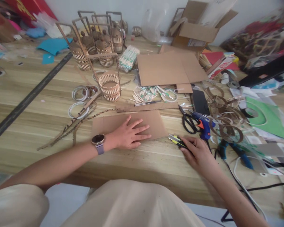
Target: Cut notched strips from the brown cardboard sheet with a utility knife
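Note:
My left hand [131, 134] lies flat with fingers spread on a piece of brown cardboard [153, 121] near the table's front. A watch sits on that wrist. To the right, my right hand [198, 153] is wrapped round a yellow and black utility knife [177, 141], whose tip points left, close to the cardboard's right corner. Past the cardboard's far edge lies a narrow cardboard strip [153, 106]. Black-handled scissors [189, 121] and a blue glue gun [204, 124] rest just beyond my right hand.
Several small lantern-like baskets [105, 52] with tall handles stand at the back left, an open one [110, 86] nearer. Larger cardboard sheets [168, 69] lie at the back. Curled strips [229, 129], a phone [200, 102], blue-handled pliers [241, 154] and cables crowd the right side.

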{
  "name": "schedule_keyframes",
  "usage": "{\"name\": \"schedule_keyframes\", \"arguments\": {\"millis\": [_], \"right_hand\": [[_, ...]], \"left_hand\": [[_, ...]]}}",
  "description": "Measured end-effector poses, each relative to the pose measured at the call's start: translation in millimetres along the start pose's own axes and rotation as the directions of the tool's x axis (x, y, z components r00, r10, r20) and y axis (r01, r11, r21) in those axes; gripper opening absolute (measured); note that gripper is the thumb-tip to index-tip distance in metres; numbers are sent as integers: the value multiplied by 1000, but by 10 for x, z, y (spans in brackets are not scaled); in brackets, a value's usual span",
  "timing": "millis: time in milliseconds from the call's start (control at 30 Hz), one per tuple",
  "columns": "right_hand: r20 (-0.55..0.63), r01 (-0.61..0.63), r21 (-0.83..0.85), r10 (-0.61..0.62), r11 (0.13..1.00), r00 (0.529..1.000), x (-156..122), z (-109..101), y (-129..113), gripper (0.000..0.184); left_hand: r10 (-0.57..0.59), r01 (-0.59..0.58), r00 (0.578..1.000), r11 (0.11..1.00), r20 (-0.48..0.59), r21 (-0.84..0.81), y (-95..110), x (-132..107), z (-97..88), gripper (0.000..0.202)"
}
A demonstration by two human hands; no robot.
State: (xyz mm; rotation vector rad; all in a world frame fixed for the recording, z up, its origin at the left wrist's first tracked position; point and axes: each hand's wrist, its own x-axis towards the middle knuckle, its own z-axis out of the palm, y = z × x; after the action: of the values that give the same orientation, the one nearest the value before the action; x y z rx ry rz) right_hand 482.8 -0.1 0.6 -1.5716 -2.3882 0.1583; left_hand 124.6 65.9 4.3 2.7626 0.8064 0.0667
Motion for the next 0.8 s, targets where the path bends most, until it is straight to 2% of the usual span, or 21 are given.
{"name": "schedule_keyframes", "arguments": {"millis": [167,300,433,567,800], "right_hand": [[-27,-27,11,27,1000,999,116,26,-2,48],[-13,-32,44,33,998,999,158,20,27,46],[-18,-26,26,27,999,999,153,19,44,47],[-23,-7,7,7,1000,1000,106,21,59,47],[-71,20,-17,-21,1000,997,55,56,49,46]], "left_hand": [[-63,65,997,997,51,-42,25,68,-76,51],[6,3,995,996,103,-88,-117,-4,-139,49],[-10,14,997,999,79,-38,-206,-99,-140,47],[-59,62,995,998,83,-33,-177,-104,-118,46],[-53,54,998,998,44,-12,-174,-99,-77,45]]}}
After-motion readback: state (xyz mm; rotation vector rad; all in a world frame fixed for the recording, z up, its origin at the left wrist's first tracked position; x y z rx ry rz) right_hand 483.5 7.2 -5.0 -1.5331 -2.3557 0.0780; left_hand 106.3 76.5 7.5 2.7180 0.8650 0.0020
